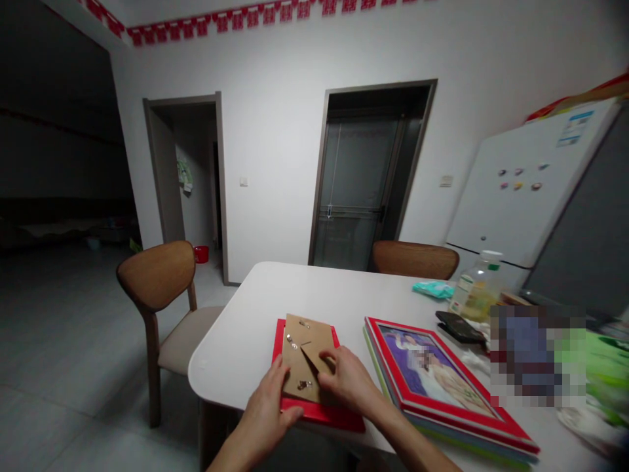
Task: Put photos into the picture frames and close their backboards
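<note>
A small red picture frame (339, 419) lies face down near the table's front edge. Its brown backing board (295, 360) faces up, with several small metal clips on it. My left hand (268, 396) grips the frame at its left side, fingers along the edge and thumb over the lower red border. With my right hand (344, 377) I pinch the brown stand flap (317, 359), which is lifted at an angle off the backing. The thumb and fingers partly hide the flap's right side.
Right of my hands lies a stack of larger frames, topped by a red-bordered photo frame (442, 373). Beyond are a black phone-like object (459, 326), a plastic bottle (476, 288) and a teal packet (432, 289). Wooden chairs (160, 275) (415, 259) stand by the white table (230, 314).
</note>
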Demonstrator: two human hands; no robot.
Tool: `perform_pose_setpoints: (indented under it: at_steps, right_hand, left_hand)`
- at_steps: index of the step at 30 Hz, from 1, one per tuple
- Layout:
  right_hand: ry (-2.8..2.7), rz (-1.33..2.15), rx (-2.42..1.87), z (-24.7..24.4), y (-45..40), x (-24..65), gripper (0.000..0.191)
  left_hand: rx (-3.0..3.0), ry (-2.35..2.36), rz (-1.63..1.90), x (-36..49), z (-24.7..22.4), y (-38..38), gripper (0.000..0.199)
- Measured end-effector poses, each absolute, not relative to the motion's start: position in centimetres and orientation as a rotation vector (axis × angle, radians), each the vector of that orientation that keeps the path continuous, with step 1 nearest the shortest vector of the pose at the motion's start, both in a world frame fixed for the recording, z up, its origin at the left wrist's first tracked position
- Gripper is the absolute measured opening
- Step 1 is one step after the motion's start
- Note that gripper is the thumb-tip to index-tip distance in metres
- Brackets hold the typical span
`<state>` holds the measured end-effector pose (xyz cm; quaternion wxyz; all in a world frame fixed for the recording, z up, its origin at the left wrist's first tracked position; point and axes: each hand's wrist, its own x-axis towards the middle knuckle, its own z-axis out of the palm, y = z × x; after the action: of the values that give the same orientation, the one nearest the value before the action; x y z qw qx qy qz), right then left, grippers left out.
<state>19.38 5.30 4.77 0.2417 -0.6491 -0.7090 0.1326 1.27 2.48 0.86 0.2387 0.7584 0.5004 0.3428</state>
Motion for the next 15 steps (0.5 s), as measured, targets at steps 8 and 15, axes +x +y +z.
perform_pose_setpoints:
  at_steps: [8,15]
  right_hand:
    - [-1.895,0.510,-1.479,7.1,4.6,17.6,0.037]
    - [-1.876,0.180,-1.816,2.8,6.4,21.3,0.040]
  left_hand:
    - [1.322,1.257,1.431,0.3,2.4,5.4,0.033]
    - [1.110,1.396,1.407,-6.5,2.0,6.8,0.034]
